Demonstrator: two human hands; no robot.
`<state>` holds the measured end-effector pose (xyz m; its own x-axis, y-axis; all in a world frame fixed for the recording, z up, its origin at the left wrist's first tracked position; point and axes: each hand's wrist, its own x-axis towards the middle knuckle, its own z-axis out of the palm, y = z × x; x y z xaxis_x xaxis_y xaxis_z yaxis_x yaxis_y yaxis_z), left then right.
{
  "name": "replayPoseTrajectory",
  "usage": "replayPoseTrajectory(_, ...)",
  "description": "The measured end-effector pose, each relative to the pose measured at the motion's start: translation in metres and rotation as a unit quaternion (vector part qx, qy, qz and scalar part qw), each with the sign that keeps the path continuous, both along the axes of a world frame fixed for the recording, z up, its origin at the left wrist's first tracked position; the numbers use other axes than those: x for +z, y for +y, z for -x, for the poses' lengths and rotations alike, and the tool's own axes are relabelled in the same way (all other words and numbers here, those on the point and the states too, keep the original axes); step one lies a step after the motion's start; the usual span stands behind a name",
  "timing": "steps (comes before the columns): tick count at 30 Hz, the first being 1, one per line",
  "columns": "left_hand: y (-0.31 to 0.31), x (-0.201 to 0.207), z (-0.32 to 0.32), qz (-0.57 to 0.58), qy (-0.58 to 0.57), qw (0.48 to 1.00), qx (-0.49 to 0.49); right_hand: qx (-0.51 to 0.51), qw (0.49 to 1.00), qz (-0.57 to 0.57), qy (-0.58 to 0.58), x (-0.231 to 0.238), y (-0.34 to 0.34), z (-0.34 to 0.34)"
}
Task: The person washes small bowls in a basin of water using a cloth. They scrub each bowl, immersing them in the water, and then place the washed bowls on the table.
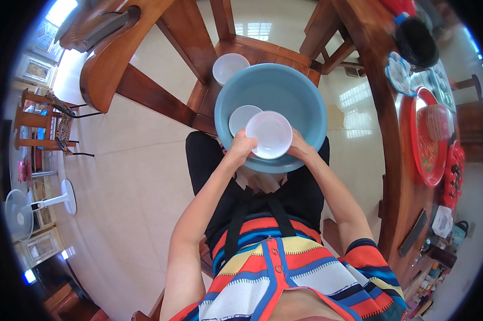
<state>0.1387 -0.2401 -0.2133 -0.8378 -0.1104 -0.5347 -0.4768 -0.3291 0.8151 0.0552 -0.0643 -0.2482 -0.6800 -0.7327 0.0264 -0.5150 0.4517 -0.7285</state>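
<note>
A white bowl is held over the near side of a large blue-grey basin, its open top turned up towards me. My left hand grips the bowl's left rim, the thumb on the inner edge. On the right side, my right hand is closed against the bowl, its fingertips hidden behind it. Inside the basin, partly covered by the held bowl, rests a second white bowl. A third white bowl stands outside, just beyond the basin's far left rim.
Under the basin is a brown wooden seat. To my right runs a wooden table with a red tray, a pair of white-and-blue gloves and a black bowl-like container. A white fan stands at far left on the tiled floor.
</note>
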Motion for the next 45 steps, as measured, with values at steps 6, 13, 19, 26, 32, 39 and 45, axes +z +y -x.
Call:
replayPoseTrajectory(6,0.001,-0.034,0.008,0.295,0.031,0.954,-0.044,-0.084,0.978,-0.191,-0.029,0.010,-0.009,-0.001)
replayPoseTrajectory(13,0.007,-0.024,0.015,0.500,0.084,0.859,-0.068,-0.240,0.946,-0.206,0.071,-0.014,0.003,0.009)
replayPoseTrajectory(19,0.007,-0.030,0.026,0.582,0.084,0.808,-0.031,-0.158,0.982,-0.087,0.060,0.021,-0.010,-0.021)
replayPoseTrajectory(26,0.008,-0.041,0.017,0.496,0.203,0.842,-0.058,-0.121,0.988,-0.089,0.042,-0.007,-0.021,-0.029)
replayPoseTrajectory(32,0.015,-0.020,0.010,0.394,0.176,0.898,-0.088,-0.050,0.997,-0.029,0.048,-0.009,-0.020,-0.029)
replayPoseTrajectory(39,0.025,-0.018,0.004,0.416,0.157,0.894,-0.054,0.038,0.998,-0.022,0.046,-0.002,-0.017,-0.032)
replayPoseTrajectory(45,0.023,-0.019,0.005,0.414,0.093,0.905,-0.037,-0.063,0.997,-0.018,0.028,0.006,-0.020,-0.037)
